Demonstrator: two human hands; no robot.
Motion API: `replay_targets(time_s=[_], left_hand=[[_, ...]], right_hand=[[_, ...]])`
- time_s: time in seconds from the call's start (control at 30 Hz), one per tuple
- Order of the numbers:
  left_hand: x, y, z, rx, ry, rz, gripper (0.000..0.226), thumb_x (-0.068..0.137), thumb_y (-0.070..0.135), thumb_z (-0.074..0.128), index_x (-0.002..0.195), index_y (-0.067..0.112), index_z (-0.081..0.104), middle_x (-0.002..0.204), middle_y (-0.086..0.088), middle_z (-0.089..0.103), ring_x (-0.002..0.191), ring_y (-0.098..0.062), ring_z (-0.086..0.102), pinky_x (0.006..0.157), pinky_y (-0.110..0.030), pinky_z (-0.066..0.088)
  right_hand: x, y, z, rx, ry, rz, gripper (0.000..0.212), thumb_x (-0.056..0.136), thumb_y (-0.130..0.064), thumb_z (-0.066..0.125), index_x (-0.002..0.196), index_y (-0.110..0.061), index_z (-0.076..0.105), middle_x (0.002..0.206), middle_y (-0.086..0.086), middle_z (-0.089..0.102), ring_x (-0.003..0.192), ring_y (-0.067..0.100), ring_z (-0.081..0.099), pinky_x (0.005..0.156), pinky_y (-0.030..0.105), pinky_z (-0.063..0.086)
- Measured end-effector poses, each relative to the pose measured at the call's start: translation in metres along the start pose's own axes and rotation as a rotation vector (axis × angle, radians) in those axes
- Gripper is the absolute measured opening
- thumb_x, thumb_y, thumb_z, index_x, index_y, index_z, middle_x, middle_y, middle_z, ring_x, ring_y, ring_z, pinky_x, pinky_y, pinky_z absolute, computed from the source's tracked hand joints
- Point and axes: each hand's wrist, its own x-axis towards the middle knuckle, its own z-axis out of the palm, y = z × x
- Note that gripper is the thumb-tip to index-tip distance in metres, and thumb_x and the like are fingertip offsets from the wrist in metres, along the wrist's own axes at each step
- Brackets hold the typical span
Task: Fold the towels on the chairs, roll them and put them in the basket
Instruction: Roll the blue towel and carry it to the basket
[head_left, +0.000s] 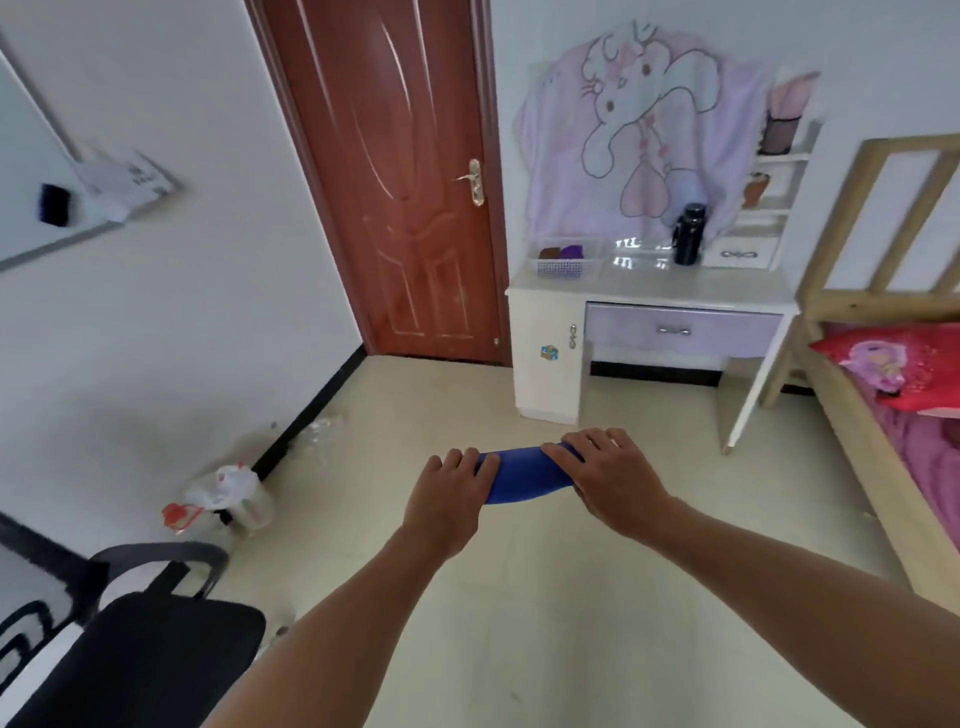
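While both arms reach forward, the left hand (451, 486) and right hand (610, 475) hold a rolled blue cloth towel (524, 475) in the air above the pale floor (545, 597). Fingers of each hand curl over one end of the roll; its bare middle shows between the two sets of fingers. Beyond the fingertips stands a white dressing table (649, 293), bearing a small white plastic mesh basket (563, 265). Below the left wrist sits a black chair (156, 654).

blue towel (524, 475), rolled, held level midair
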Motion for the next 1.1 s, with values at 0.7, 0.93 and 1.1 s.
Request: replay_targets(time_s=[0.7, 0.93, 1.1], left_hand=[[0.493, 0.016, 0.036, -0.110, 0.017, 0.128, 0.056, 0.089, 0.015, 0.049, 0.141, 0.016, 0.029, 0.125, -0.006, 0.052, 0.105, -0.024, 0.050, 0.084, -0.033, 0.039], [0.630, -0.037, 0.064, -0.095, 0.050, 0.134, 0.058, 0.086, 0.013, 0.051, 0.140, 0.016, 0.031, 0.122, -0.006, 0.053, 0.102, -0.024, 0.051, 0.083, -0.033, 0.039], [0.736, -0.086, 0.082, -0.123, 0.098, 0.180, 0.057, 0.086, 0.016, 0.055, 0.139, 0.017, 0.033, 0.122, -0.005, 0.054, 0.103, -0.023, 0.052, 0.085, -0.032, 0.040]], right_hand=[[0.242, 0.371, 0.156, -0.010, -0.105, 0.190, 0.053, 0.069, -0.017, 0.079, 0.119, -0.019, 0.063, 0.105, 0.007, 0.068, 0.088, 0.027, 0.065, 0.081, 0.040, 0.052], [0.356, 0.440, 0.211, -0.005, -0.053, 0.167, 0.053, 0.068, -0.015, 0.078, 0.119, -0.018, 0.062, 0.107, 0.008, 0.068, 0.089, 0.027, 0.064, 0.080, 0.041, 0.052], [0.445, 0.482, 0.244, 0.000, 0.005, 0.206, 0.054, 0.067, -0.017, 0.080, 0.117, -0.018, 0.062, 0.103, 0.007, 0.069, 0.086, 0.026, 0.065, 0.078, 0.039, 0.052]])
